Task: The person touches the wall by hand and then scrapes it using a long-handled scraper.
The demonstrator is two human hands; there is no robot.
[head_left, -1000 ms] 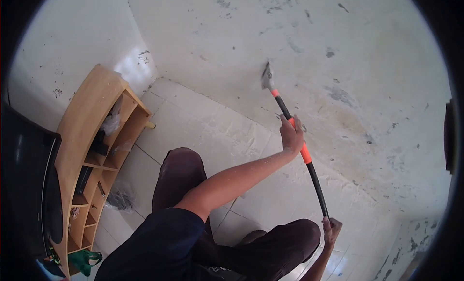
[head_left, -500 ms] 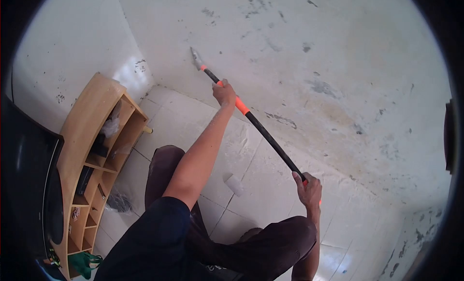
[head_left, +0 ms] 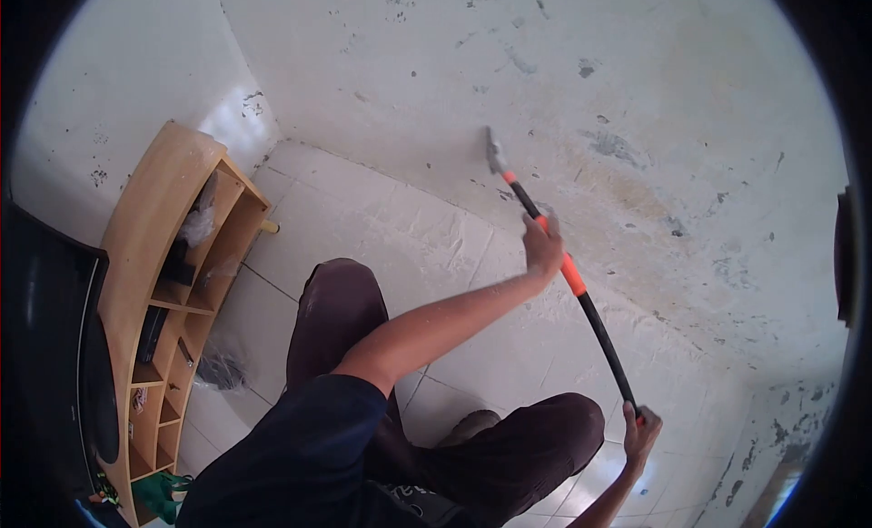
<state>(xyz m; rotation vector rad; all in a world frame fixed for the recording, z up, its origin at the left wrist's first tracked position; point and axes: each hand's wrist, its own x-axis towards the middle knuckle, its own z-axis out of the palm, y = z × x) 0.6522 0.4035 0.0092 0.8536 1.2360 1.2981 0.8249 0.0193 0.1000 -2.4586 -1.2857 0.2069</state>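
A long-handled scraper [head_left: 600, 333] with a black and orange shaft slants across the view. Its metal blade [head_left: 495, 153] is up against the lower part of the patchy white wall [head_left: 409, 74], though firm contact is hard to confirm. My left hand [head_left: 543, 248] is wrapped around the upper shaft, between the blade and the thick orange collar. Down at the handle's end, my right hand [head_left: 642, 432] grips the other orange part. Both hands are closed on the tool.
A wooden shelf unit [head_left: 136, 197] with bags and boxes in its compartments stands at left, beside a black screen [head_left: 45, 346]. A plastic-wrapped bundle [head_left: 221, 369] lies on the tiled floor [head_left: 354, 187], which is dusted with white flakes along the wall.
The scraper and both hands have moved right and downward in view, and the blade has slid along the wall. My left forearm now covers the small white object on the floor.
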